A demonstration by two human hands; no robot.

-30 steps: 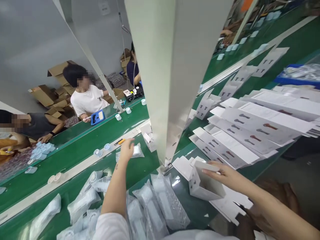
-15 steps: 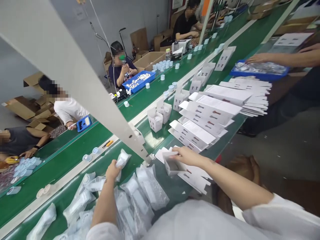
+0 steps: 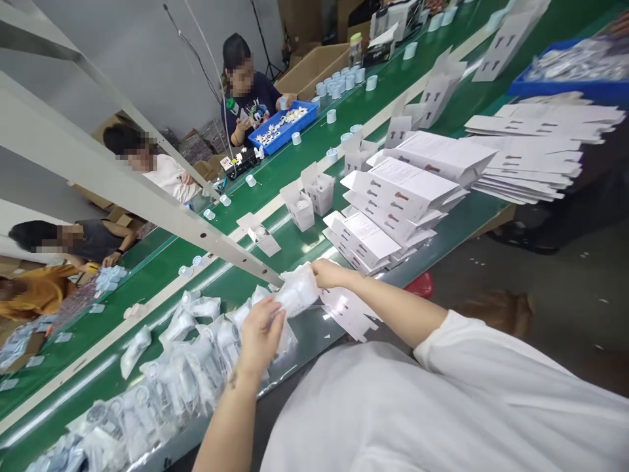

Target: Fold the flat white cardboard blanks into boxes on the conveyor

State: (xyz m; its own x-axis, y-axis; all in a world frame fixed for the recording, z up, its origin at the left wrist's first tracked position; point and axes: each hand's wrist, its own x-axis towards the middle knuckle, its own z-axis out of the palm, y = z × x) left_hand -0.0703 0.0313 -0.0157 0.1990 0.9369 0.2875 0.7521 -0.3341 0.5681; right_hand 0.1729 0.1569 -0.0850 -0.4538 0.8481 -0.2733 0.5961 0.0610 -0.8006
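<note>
A white item in a clear plastic bag (image 3: 297, 292) is held between my two hands, above the near edge of the green conveyor. My left hand (image 3: 263, 328) is closed on its left end, with thumb and fingers around the plastic. My right hand (image 3: 330, 274) has its fingers closed at the right end of the same bagged item. Whether a white box is also under those fingers is hidden. Flat printed white cartons (image 3: 346, 309) lie just below my right hand. Many similar bagged items (image 3: 181, 373) lie in a row beside my left forearm.
Stacked folded cartons (image 3: 393, 203) lie right of my hands. Opened small boxes (image 3: 299, 208) stand on the green conveyor (image 3: 236, 262). A slanted metal post (image 3: 196, 229) comes down close to my hands. Co-workers sit across the line, one behind a blue tray (image 3: 285, 128) of small parts.
My left hand has brought a bagged item rightward to my right hand. The open white box my right hand held is no longer plainly visible. The camera view has shifted.
</note>
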